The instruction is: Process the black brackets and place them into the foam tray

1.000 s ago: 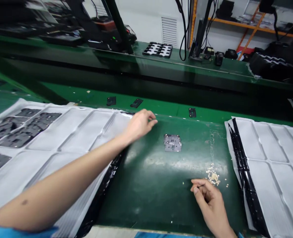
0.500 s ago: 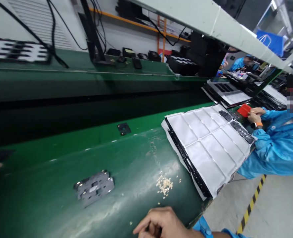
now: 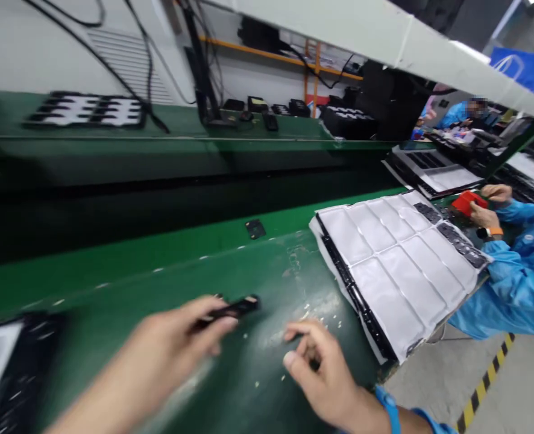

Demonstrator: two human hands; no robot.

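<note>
My left hand [image 3: 183, 337] is closed around a flat black plastic part [image 3: 237, 307], seen nearly edge-on and blurred by motion. It is above the green bench top [image 3: 276, 271]. To its right, my right hand [image 3: 321, 367] has bent fingers, with a gap between thumb and forefinger and nothing visible in it. Just beyond the right fingertips lie small pale chips [image 3: 314, 313], partly hidden by that hand. A small dark square part [image 3: 255, 228] rests farther back on the bright green strip.
A white compartment tray [image 3: 384, 265] with dark parts at its far end stands at right. Beside it, a co-worker in blue sleeves [image 3: 515, 265] holds a red piece [image 3: 468, 203]. Another black-edged tray [image 3: 5, 361] is at lower left. A raised shelf [image 3: 181, 129] runs behind.
My left hand has come in from the far left and now holds the black part mid-bench. My right hand has risen toward the chips. The dark plates formerly on the bench no longer show there.
</note>
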